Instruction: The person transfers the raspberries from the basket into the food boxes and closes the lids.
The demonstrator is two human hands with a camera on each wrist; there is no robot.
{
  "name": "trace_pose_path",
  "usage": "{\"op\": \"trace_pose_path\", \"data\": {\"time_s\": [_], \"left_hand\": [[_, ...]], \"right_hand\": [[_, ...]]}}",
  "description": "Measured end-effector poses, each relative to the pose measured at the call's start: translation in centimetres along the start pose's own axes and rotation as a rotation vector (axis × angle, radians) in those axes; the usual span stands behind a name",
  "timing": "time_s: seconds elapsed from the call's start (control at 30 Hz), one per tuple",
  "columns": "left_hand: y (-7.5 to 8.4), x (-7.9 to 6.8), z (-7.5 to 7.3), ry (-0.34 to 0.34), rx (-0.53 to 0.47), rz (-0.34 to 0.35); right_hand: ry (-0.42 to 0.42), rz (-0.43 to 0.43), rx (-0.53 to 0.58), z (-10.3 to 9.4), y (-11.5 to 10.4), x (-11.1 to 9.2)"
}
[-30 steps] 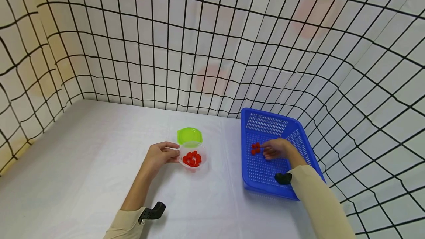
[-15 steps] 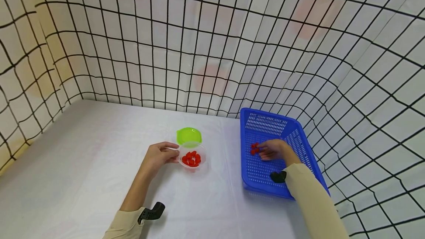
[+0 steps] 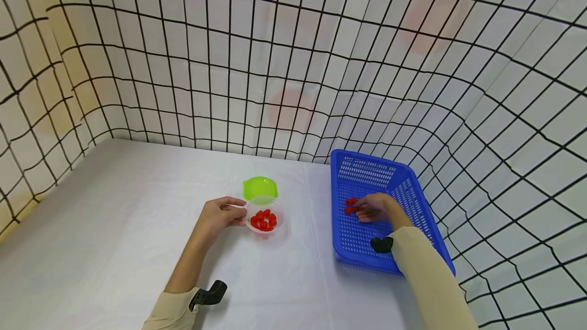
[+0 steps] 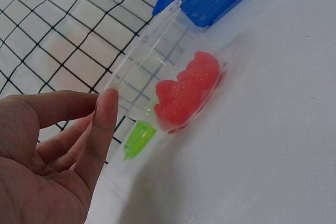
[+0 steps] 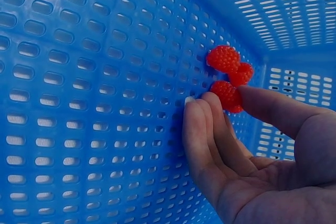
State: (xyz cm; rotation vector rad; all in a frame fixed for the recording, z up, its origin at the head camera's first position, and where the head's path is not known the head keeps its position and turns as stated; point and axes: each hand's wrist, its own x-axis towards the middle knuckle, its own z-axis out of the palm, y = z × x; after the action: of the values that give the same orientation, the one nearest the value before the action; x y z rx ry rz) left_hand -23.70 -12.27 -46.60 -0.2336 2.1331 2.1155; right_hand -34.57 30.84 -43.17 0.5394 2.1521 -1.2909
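Note:
My left hand (image 3: 221, 215) pinches the rim of a clear round plastic container (image 4: 137, 85) between thumb and finger. Several red raspberries (image 4: 181, 95) lie at the bottom of it. Over in the blue basket (image 3: 343, 257), my right hand (image 3: 377, 208) reaches down to its floor. Its thumb and fingertips pinch one raspberry (image 5: 227, 97), which sits close against two other raspberries (image 5: 224, 59) on the perforated floor. The right hand partly covers that group in the head view.
A bright green lid (image 3: 260, 188) lies on the white table (image 3: 137, 218) just behind the clear container. Black-lined grid walls (image 3: 293, 65) enclose the table at the back and sides. The basket has raised sides and stands at the right.
My right hand has moved slightly left, up to the raspberries in the basket, and its fingers have closed on one. The left hand keeps its grip on the container.

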Motion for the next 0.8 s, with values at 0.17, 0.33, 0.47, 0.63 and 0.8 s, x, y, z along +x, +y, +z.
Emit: {"op": "trace_pose_path", "data": {"time_s": [0.17, 0.33, 0.47, 0.63, 0.8], "left_hand": [[0.0, 0.0, 0.0, 0.001, 0.003, -0.003], [0.0, -0.2, 0.0, 0.001, 0.012, -0.003], [0.0, -0.2, -0.1, 0.001, 0.019, -0.004], [-0.1, -0.1, -0.1, 0.002, 0.016, 0.002], [-0.1, -0.1, -0.1, -0.001, 0.014, 0.005]], "right_hand": [[-0.005, 0.000, -0.005, -0.1, -0.1, -0.1], [-0.002, -0.008, -0.013, -0.2, -0.2, -0.7], [-0.001, -0.058, -0.020, -0.3, -0.7, -1.4], [-0.012, -0.124, -0.033, -0.4, -1.7, -2.2], [0.007, -0.157, -0.037, -0.5, -2.8, -3.2]]}}
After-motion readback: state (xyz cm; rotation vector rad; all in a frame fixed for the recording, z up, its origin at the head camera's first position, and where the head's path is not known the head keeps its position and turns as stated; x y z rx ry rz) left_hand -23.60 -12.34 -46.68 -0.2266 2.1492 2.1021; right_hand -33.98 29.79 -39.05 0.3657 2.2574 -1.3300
